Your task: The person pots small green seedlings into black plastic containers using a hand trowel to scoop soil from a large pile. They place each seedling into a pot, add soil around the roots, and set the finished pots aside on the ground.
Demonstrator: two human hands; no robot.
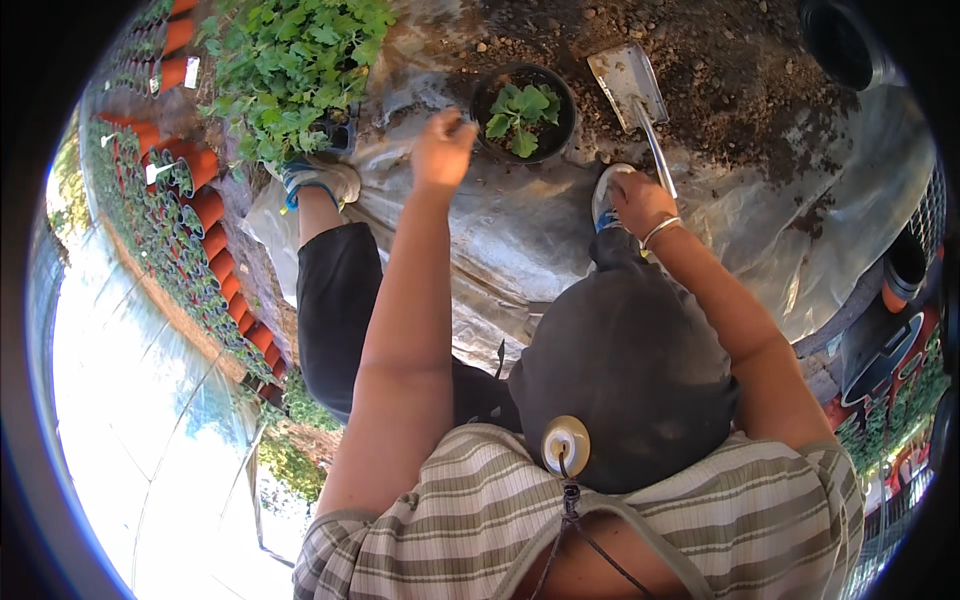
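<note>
A black round pot (567,135) of dark soil stands in front of me with a leafy green seedling (522,116) in it. My left hand (443,152) is beside the pot's left rim, its fingers loosely curled and a little apart, with nothing visible in them. My right hand (642,204) is low by my right shoe (604,190), its fingers drawn together. Whatever they may hold is hidden. Close to that hand ends the handle of a metal hand shovel (627,88), whose soil-smeared blade lies flat beyond it, right of the pot.
Dense green seedlings (290,70) fill a black tray (340,128) at the far left. Loose soil (730,90) covers the plastic sheet (500,240) at the far right, near an empty black pot (840,45). Rows of orange pots (205,210) line the left side.
</note>
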